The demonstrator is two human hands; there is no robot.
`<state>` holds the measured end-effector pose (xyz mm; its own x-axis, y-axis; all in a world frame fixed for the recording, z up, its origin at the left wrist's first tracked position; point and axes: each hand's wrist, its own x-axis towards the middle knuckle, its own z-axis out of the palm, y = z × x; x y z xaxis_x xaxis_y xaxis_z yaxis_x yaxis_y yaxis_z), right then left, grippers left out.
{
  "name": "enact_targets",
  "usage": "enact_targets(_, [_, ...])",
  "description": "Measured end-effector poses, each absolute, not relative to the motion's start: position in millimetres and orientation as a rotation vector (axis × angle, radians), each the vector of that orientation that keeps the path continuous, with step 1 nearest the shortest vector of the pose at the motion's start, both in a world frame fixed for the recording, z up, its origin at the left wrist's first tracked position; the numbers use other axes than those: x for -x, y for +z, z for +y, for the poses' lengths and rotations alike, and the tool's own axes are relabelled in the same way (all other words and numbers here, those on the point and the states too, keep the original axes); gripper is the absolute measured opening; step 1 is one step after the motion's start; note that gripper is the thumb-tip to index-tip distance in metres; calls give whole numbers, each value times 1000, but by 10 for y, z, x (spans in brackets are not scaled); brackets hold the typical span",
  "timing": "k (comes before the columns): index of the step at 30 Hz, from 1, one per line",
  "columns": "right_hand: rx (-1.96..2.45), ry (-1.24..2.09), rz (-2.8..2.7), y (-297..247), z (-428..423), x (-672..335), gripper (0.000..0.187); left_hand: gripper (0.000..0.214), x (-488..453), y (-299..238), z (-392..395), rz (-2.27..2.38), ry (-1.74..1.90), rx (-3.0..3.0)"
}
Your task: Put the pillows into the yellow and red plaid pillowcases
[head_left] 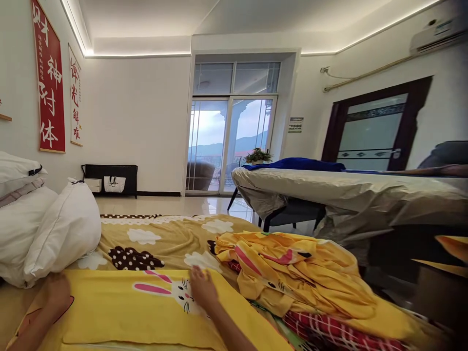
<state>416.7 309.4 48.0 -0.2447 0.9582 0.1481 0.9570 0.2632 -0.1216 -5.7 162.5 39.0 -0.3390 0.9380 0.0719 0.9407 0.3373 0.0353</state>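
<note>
A flat bunny cloth (120, 312) lies across the near part of the bed (171, 239), its near edge cut off by the frame. The right hand (203, 288) rests on the cloth's far edge beside the bunny print, fingers spread and flat, though motion blurs them. The left hand (54, 292) sits at the cloth's left corner, just below the pillows (54, 234). It is blurred and its fingers are hidden, so I cannot tell whether it grips. Both forearms run out of the bottom edge.

To the right, a crumpled yellow pile (292, 273) touches the cloth and covers most of a plaid cloth (329, 334). Bare sheet lies open beyond the hands. Further right stands a draped counter (347, 190), with open floor behind the bed.
</note>
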Motion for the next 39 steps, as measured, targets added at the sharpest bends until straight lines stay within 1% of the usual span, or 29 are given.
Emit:
enact_targets(2, [1605, 54, -2425, 430, 2883, -3477, 52, 59, -577, 420, 1827, -2427, -130, 1985])
enact_targets(4, [1385, 129, -2527, 308, 2707, -2925, 48, 60, -1058, 315, 2020, -2239, -218, 2267])
enact_targets(6, [1115, 192, -2595, 177, 2657, -2708, 47, 59, -1220, 145, 2134, -2157, -271, 2374])
enact_targets(8, [1055, 194, -2605, 84, 2776, -2922, 47, 58, -999, -10, 2138, -2215, -253, 2258])
enact_targets(11, [1361, 108, -2552, 25, 3159, -3885, 47, 57, -163, -128, 1974, -2345, -147, 1910])
enact_targets(14, [1853, -103, -2383, 48, 3443, -4899, 48, 53, 579, -106, 1776, -2279, -85, 1813])
enact_targets(16, [2088, -221, -2236, 125, 3423, -5153, 51, 52, 638, -19, 1724, -2300, -101, 1745])
enact_targets(17, [2128, -281, -2188, 176, 3341, -5097, 50, 52, 501, 41, 1730, -2338, -121, 1704])
enact_targets(19, [2031, -340, -2198, 265, 3064, -4644, 49, 56, -48, 171, 1786, -2394, -183, 1720])
enact_targets(20, [1906, -288, -2262, 284, 2891, -4298, 49, 58, -403, 228, 1820, -2377, -239, 1799])
enact_targets(22, [1535, -15, -2467, 252, 2544, -3570, 50, 58, -1076, 286, 1861, -2259, -354, 2121])
enact_targets(23, [1426, 36, -2539, 206, 2396, -3277, 49, 57, -1315, 279, 1854, -2215, -367, 2257])
enact_targets(25, [1199, 103, -2633, 92, 2203, -3015, 49, 56, -1458, 201, 1771, -2175, -340, 2397])
enact_targets(26, [1152, 103, -2654, 42, 2168, -3083, 50, 56, -1346, 142, 1695, -2203, -311, 2376])
enact_targets(28, [1211, 75, -2645, -20, 2210, -3588, 50, 57, -827, 22, 1490, -2308, -258, 2209])
enact_targets(31, [1649, -35, -2460, 15, 2392, -4760, 47, 58, 135, -66, 1138, -2467, -260, 1961])
enact_targets(33, [1946, -78, -2295, 113, 2439, -5288, 51, 56, 443, -24, 945, -2478, -274, 1916])
enact_targets(34, [1998, -104, -2265, 174, 2411, -5366, 51, 55, 423, 29, 875, -2472, -286, 1913])
enact_targets(36, [1955, -124, -2274, 283, 2237, -5105, 50, 56, 43, 179, 796, -2459, -309, 1953])
enact_targets(37, [1844, -131, -2296, 313, 2098, -4797, 49, 57, -276, 262, 782, -2455, -330, 2006])
enact_targets(39, [1703, 29, -2345, 291, 1750, -4012, 50, 59, -1005, 391, 775, -2396, -344, 2205])
